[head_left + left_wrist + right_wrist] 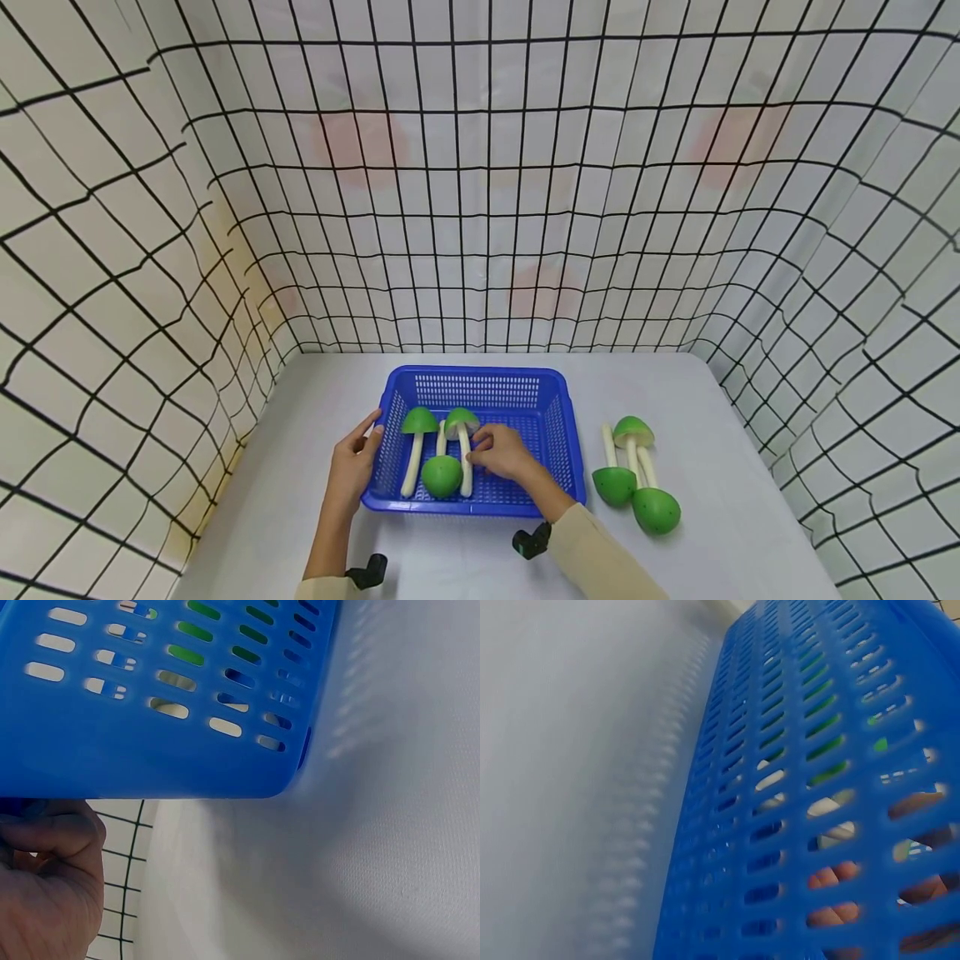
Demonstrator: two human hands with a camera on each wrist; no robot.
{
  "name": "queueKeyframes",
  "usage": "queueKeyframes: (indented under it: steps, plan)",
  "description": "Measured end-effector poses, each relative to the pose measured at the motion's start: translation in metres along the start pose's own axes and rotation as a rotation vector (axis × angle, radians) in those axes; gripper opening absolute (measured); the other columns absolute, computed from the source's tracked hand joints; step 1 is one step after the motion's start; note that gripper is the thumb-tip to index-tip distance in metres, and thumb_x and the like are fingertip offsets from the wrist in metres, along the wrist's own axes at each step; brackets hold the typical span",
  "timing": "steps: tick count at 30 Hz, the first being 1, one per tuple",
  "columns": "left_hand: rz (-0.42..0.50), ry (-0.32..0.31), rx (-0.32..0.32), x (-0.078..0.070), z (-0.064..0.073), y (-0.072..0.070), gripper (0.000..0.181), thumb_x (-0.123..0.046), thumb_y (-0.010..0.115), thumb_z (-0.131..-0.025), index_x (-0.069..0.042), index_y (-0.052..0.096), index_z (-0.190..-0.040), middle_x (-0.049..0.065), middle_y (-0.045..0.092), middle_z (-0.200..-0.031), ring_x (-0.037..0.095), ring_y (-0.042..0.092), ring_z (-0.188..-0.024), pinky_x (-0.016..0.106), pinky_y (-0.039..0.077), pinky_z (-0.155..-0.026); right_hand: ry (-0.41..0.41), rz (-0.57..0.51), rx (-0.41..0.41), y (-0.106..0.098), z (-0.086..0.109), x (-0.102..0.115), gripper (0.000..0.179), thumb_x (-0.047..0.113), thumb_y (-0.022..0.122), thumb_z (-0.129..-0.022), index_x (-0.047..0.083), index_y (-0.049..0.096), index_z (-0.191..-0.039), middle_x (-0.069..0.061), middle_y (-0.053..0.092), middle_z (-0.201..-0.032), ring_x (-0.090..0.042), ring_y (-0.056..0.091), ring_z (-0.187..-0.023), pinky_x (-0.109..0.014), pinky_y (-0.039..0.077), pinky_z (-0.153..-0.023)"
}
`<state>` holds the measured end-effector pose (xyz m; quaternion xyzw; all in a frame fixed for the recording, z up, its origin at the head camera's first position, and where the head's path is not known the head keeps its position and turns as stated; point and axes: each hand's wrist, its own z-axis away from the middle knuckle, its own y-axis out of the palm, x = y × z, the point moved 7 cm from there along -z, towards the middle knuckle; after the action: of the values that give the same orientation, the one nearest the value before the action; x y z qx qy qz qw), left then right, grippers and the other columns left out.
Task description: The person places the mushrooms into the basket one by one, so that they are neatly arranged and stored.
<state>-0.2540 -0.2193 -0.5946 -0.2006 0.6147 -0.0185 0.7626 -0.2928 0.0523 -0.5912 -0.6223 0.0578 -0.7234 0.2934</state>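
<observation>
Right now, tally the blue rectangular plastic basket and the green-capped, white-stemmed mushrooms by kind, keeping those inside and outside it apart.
Blue rectangular plastic basket: 1
Green-capped, white-stemmed mushrooms inside it: 3
Matching mushrooms outside it: 3
Total: 7

Black grid netting [489, 168] lines pale walls [472, 192] with faint reddish patches [360, 137] around a white tabletop [720, 467].

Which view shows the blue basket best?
Head: it shows nearly all of the blue basket and the three green-capped mushrooms inside. Left wrist shows one slotted corner from outside; right wrist, one slotted wall close up.
</observation>
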Motion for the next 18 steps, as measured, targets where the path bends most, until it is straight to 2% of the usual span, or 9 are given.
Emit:
queueKeyframes:
  steps: [7, 14, 18]
  plan:
    - [-0.007, 0.014, -0.001, 0.0, 0.0, 0.0, 0.049, -0.053, 0.051, -0.096, -0.036, 0.049, -0.141, 0.015, 0.056, -0.102, 0.024, 0.057, -0.086, 0.027, 0.052, -0.069, 0.016, 0.061, -0.037, -0.008, 0.005, -0.005, 0.04, 0.018, 0.076, -0.082, -0.001, 0.064, -0.114, -0.011, 0.068, -0.097, -0.019, 0.066, -0.073, -0.031, 0.056, -0.062]
    - [-0.014, 0.007, -0.001, -0.001, 0.001, 0.0, 0.047, -0.052, 0.051, -0.096, -0.039, 0.049, -0.141, 0.014, 0.056, -0.104, 0.025, 0.057, -0.087, 0.027, 0.053, -0.07, 0.008, 0.084, -0.062, -0.018, 0.009, -0.009, 0.039, 0.024, 0.076, -0.083, 0.003, 0.064, -0.115, -0.009, 0.067, -0.098, -0.018, 0.064, -0.075, -0.032, 0.053, -0.064]
    - [-0.009, 0.03, -0.003, -0.003, 0.0, 0.0, 0.044, -0.05, 0.051, -0.097, -0.04, 0.05, -0.14, 0.013, 0.054, -0.099, 0.023, 0.056, -0.082, 0.026, 0.05, -0.066, -0.011, 0.098, -0.08, -0.026, 0.013, -0.007, 0.037, 0.024, 0.076, -0.083, 0.004, 0.066, -0.113, -0.008, 0.068, -0.097, -0.018, 0.063, -0.081, -0.032, 0.052, -0.066]
